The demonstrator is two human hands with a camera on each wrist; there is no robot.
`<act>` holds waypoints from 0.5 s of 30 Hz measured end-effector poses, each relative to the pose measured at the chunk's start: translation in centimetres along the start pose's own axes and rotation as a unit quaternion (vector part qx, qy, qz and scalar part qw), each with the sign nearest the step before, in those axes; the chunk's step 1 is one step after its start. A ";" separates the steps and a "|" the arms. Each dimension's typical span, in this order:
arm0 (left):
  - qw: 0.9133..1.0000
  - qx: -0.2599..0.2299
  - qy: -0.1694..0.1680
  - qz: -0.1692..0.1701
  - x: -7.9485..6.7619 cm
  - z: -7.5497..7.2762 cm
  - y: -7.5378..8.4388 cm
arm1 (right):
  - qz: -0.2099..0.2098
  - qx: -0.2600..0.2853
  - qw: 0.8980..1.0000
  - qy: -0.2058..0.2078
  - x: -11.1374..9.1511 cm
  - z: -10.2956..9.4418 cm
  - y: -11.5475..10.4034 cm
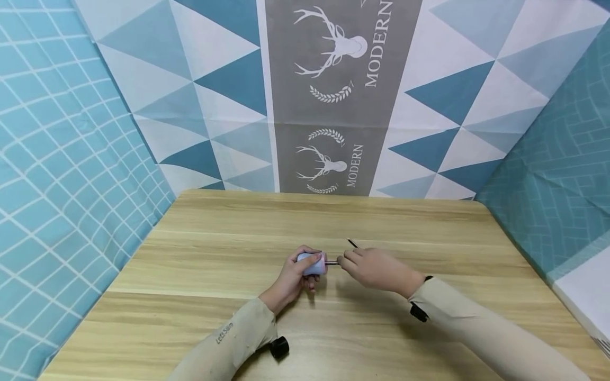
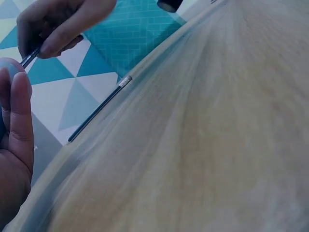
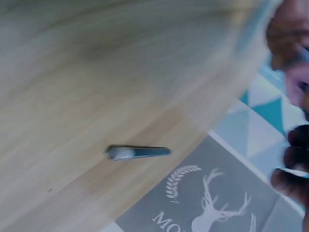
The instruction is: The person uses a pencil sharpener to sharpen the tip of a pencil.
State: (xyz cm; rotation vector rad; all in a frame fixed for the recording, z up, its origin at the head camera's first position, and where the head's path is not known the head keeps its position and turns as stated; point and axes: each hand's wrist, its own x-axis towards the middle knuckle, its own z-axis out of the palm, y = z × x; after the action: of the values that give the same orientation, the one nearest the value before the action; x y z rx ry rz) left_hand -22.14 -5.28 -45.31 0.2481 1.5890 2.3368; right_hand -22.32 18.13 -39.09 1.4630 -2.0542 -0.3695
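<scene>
My left hand [image 1: 296,272] grips a small pale lavender cylinder [image 1: 307,263], with its pink end [image 1: 324,263] towards the right. A thin dark rod [image 1: 332,263] runs from that pink end to my right hand [image 1: 374,269], whose fingertips pinch it. Whether the rod goes into the cylinder or only touches it cannot be told. Just beyond the right hand, a slender dark pencil-like stick [image 1: 352,243] lies on the table, partly hidden in the head view. Seen from the left wrist, this stick [image 2: 99,110] has a silvery end; the right wrist view shows the stick [image 3: 140,152] whole.
The wood-grain table [image 1: 229,227] reaches back to a patterned wall cloth [image 1: 324,106]. Blue tiled-pattern cloth [image 1: 62,159] hangs at the left. A white object [image 1: 586,291] stands at the right edge. Each sleeve carries a black wrist device [image 1: 279,347].
</scene>
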 end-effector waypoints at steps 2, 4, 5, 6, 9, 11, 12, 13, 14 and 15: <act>1.000 0.003 0.000 -0.003 0.0 -0.1 0.1 | -0.031 -0.049 0.998 0.010 0.2 0.5 -0.2; 1.000 0.007 0.002 -0.005 -0.1 -0.1 0.1 | -0.046 -0.076 0.996 0.018 0.4 1.2 -0.4; 1.000 0.008 0.002 -0.006 -0.1 -0.2 0.1 | -0.050 -0.082 0.995 0.025 0.5 1.5 -0.4; 1.000 0.010 0.003 -0.006 -0.1 -0.2 0.1 | -0.053 -0.084 0.995 0.032 0.7 1.8 -0.4; 1.000 0.010 0.008 -0.003 -0.1 -0.2 0.1 | -0.057 -0.072 0.994 0.053 1.3 2.5 -0.5; 1.000 0.006 0.011 0.001 -0.1 -0.2 0.1 | -0.055 -0.055 0.995 0.058 1.7 2.6 -0.5; 1.000 0.004 0.013 0.002 -0.1 -0.1 0.1 | -0.052 -0.038 0.996 0.056 1.8 2.6 -0.5; 1.000 0.001 0.013 0.003 -0.1 -0.1 0.0 | -0.046 -0.012 0.998 0.049 1.9 2.5 -0.6; 1.000 -0.002 0.014 0.003 0.0 -0.1 -0.1 | -0.037 0.024 0.998 0.037 1.9 2.5 -0.7; 1.000 -0.002 0.014 0.002 0.0 -0.1 -0.1 | -0.021 0.072 0.997 0.021 2.0 2.4 -0.8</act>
State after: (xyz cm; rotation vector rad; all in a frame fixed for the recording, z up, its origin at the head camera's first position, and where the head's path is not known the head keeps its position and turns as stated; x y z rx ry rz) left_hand -22.13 -5.32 -45.43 0.2184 1.5970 2.3574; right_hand -23.57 15.78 -40.80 1.5878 -2.0550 -0.2096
